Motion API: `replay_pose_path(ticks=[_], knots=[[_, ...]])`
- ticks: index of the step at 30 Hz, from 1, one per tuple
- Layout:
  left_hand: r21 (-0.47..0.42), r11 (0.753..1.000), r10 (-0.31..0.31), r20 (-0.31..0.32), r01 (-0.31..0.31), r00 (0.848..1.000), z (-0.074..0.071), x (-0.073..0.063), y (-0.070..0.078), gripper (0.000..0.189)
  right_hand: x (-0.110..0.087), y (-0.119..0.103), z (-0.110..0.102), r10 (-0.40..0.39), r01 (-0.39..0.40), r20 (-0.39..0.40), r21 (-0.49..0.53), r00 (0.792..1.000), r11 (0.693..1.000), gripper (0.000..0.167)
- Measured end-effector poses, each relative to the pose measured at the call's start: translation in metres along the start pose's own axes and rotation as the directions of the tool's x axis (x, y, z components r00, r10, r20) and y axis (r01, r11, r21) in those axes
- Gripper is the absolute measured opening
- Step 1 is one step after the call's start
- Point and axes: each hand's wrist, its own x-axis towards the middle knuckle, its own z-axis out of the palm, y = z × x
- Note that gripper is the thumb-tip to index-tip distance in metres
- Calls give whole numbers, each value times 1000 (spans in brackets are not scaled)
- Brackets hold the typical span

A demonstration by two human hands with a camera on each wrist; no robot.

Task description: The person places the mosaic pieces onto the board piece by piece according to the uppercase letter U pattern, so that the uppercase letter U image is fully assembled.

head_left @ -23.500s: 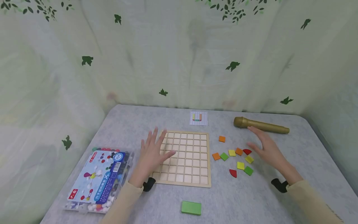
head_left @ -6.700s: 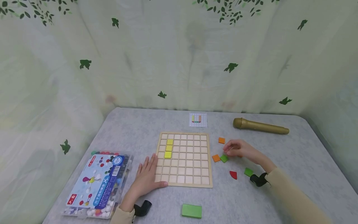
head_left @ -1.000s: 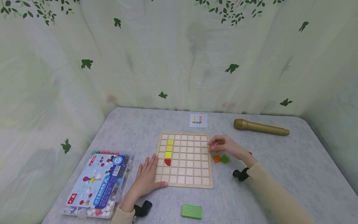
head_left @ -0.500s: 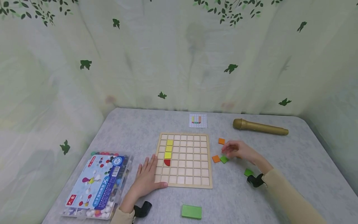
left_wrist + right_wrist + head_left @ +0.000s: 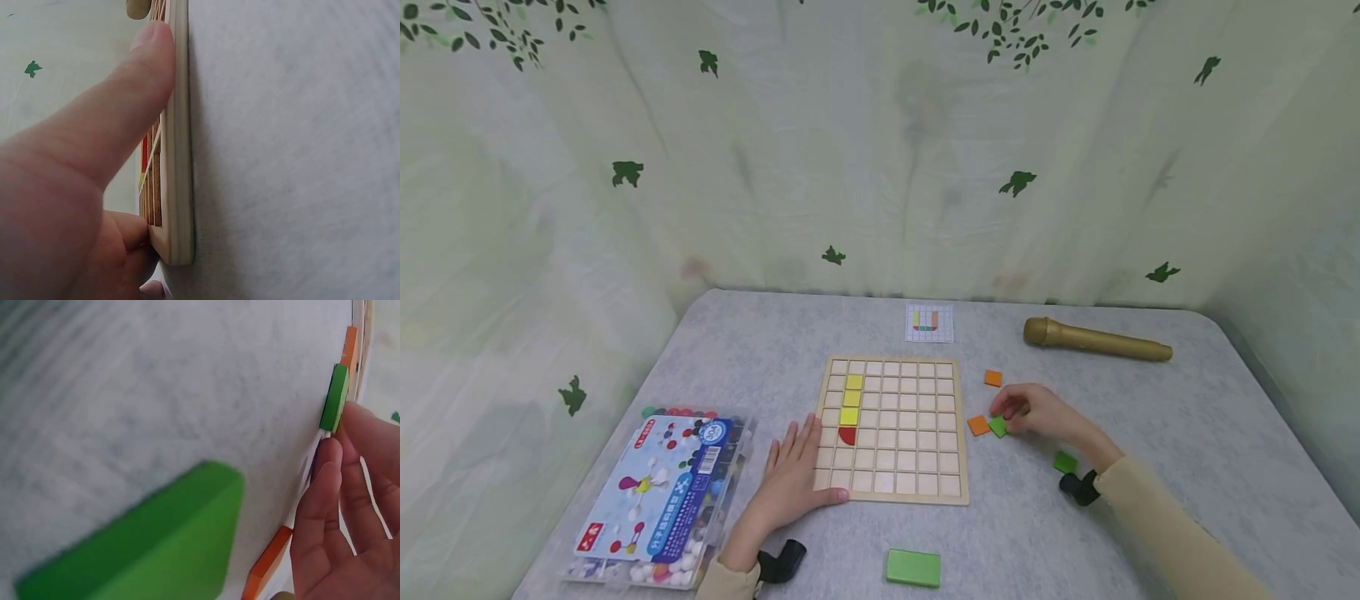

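A wooden grid board (image 5: 891, 503) lies mid-table. Three yellow square tiles (image 5: 852, 398) form a column on it, with a red quarter-circle tile (image 5: 847, 436) just below. My left hand (image 5: 792, 479) rests spread at the board's lower left corner; in the left wrist view its thumb (image 5: 119, 106) lies along the edge. To the right of the board, my right hand (image 5: 1037, 412) pinches a green square tile (image 5: 997, 427) with curled thumb and finger. An orange tile (image 5: 978, 426) touches that green one. Another orange tile (image 5: 992, 378) lies farther back, and a second green tile (image 5: 1065, 462) lies near the right wrist.
A small card with a coloured grid pattern (image 5: 929, 323) lies behind the board. A brown microphone-shaped object (image 5: 1097, 339) is at the back right. On the left sits a clear box of coloured balls (image 5: 655, 496). A green block (image 5: 913, 568) lies in front.
Since the first frame, three yellow tiles and a red one went onto the board, and my left hand settled at its edge. Lately my right hand moved from the board's right side to the green tile.
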Motion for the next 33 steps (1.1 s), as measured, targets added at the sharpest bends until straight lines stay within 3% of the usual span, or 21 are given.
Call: replay_pose_path(ticks=[9,15,24,33], knots=[[-7,1000,3,0,-3,1000,-2,0,0,116,1,-12,4,-4,2,-19,-79,1000,997,26],[-7,1000,5,-4,-5,1000,-1,0,0,116,0,-11,3,5,-7,-22,-76,1000,997,23],[-11,1000,5,0,-5,1000,0,0,-2,117,-4,-10,1,20,-19,-16,36,1000,999,16],[-16,1000,8,3,-7,1000,0,0,-3,117,5,-18,6,-16,15,10,100,1000,995,10]])
